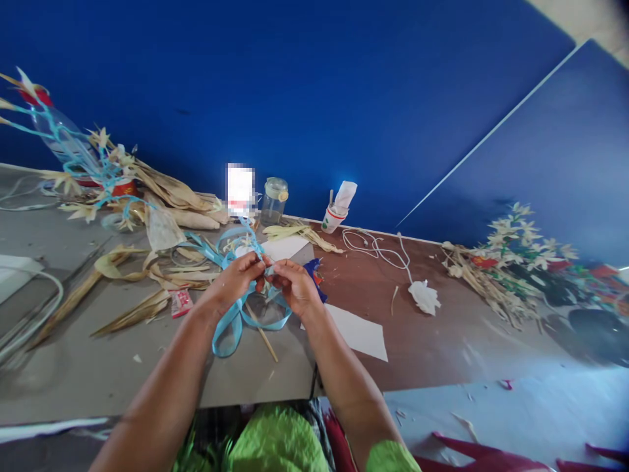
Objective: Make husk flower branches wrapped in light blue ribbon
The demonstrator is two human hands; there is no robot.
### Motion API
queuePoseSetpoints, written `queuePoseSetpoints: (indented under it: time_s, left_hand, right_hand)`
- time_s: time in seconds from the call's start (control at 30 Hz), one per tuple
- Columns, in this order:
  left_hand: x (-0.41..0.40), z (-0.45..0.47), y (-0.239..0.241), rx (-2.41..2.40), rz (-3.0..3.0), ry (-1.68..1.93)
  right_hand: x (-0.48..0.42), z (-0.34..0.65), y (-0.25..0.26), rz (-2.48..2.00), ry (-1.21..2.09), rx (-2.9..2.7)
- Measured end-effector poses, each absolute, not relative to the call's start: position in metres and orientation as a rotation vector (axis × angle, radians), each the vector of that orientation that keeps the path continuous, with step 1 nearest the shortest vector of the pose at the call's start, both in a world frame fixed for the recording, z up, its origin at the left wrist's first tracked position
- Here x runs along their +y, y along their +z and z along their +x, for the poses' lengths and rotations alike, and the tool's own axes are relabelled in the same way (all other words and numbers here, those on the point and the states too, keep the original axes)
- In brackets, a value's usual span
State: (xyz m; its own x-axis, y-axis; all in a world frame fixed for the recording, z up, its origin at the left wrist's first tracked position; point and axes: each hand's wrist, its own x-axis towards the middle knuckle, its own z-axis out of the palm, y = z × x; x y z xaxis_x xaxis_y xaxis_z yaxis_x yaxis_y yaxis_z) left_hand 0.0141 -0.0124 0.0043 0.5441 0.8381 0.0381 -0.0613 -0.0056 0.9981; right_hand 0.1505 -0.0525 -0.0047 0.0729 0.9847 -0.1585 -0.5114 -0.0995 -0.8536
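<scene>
My left hand (240,278) and right hand (296,284) are pinched nearly closed, thumbs against fingers, on the light-blue ribbon (272,324) above the table (246,383), its loops trailing beneath; my fingers hide exactly where each holds it. A white patch (240,185) beside the lidded jar (274,204) is pixelated, and the far-right dark shape (597,334) blurs past naming

The looped ribbon (236,331) is seen to be smooth and faintly shiny. Rough, matt husks (140,313) are strewn across the left half of the bench (236,383). Smooth, matt paper is seen in the sheet (358,333) near the front edge; clear, glossy plastic in the bottle (73,147) by the back edge.
</scene>
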Motion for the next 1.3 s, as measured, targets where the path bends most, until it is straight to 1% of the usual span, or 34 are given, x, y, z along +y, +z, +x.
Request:
queuePoseSetpoints:
  time_s: [0.17,0.27,0.4,0.6,0.8,0.93,1.17,1.3]
  left_hand:
    - [-0.007,0.008,0.001,0.878,1.445,0.808]
    - [-0.002,0.004,-0.001,0.939,1.441,0.895]
    - [0.002,0.0,-0.001,0.888,1.356,1.062]
    - [0.002,-0.006,0.005,0.833,1.159,1.21]
    - [-0.002,-0.008,0.017,0.712,0.972,1.23]
    - [-0.002,-0.008,0.02,0.71,0.908,1.252]
    - [-0.001,-0.018,0.026,0.667,0.822,1.353]
    - [-0.002,-0.022,0.027,0.667,0.81,1.345]
  right_hand:
    - [-0.052,0.154,-0.006,-0.989,1.432,-0.752]
    - [-0.05,0.156,-0.007,-1.056,1.391,-0.87]
    - [-0.047,0.161,-0.004,-1.114,1.299,-0.927]
    - [-0.044,0.176,0.01,-1.278,0.987,-0.835]
    - [-0.039,0.192,0.022,-1.297,0.936,-0.844]
    - [-0.027,0.193,0.014,-1.382,0.945,-0.898]
    - [0.005,0.185,-0.016,-1.502,0.925,-1.073]
    - [0.025,0.178,-0.028,-1.531,0.885,-1.17]
